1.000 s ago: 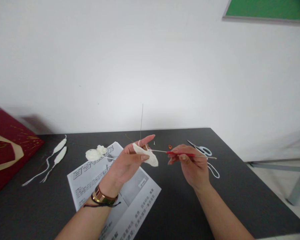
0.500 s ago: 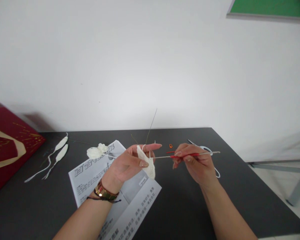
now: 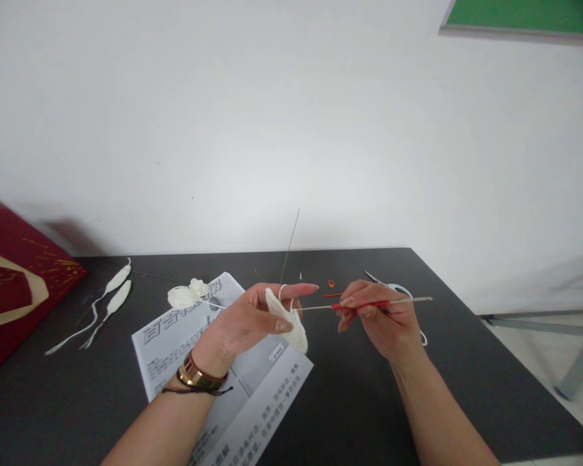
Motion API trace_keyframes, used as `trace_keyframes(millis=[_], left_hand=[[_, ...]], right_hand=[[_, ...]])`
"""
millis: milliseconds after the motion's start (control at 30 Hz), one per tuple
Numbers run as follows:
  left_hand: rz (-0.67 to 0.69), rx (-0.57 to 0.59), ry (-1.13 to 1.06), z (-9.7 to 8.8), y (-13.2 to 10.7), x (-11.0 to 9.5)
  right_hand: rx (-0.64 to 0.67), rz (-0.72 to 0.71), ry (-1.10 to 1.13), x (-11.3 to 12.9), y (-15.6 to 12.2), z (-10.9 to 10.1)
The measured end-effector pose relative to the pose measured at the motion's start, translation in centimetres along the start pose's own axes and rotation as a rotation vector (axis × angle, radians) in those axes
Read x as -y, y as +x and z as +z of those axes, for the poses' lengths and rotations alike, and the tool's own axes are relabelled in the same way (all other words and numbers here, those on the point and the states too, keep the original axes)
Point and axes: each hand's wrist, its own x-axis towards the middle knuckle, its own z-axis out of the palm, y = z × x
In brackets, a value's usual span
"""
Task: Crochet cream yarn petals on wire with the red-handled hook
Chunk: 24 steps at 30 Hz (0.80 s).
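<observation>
My left hand (image 3: 252,317) pinches a small white crocheted piece (image 3: 287,323) between thumb and fingers, with white yarn looped over the outstretched index finger. A thin wire (image 3: 290,244) sticks up from the piece. My right hand (image 3: 376,317) grips a crochet hook (image 3: 369,303) with a red handle, its metal tip touching the piece. Both hands hover above a dark table (image 3: 369,401).
A printed instruction sheet (image 3: 214,362) lies under my left hand, with a small ball of white yarn (image 3: 187,294) at its far corner. Two finished white petals (image 3: 114,291) lie to the left beside a red box (image 3: 14,285). Scissors (image 3: 393,288) and an orange marker (image 3: 331,283) lie behind my right hand.
The crocheted piece has turned in my left hand and the wire has tilted to the right. My right hand has shifted slightly right with the hook still at the piece.
</observation>
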Motion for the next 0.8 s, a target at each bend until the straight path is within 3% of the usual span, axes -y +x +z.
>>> trace_keyframes(millis=[533, 800], left_hand=[[0.136, -0.181, 0.232, 1.8, 0.2, 0.0], [0.081, -0.193, 0.215, 1.8, -0.1, -0.5]], right_hand=[[-0.07, -0.013, 0.011, -0.3, -0.1, 0.3], [-0.069, 0.007, -0.023, -0.2, -0.1, 0.2]])
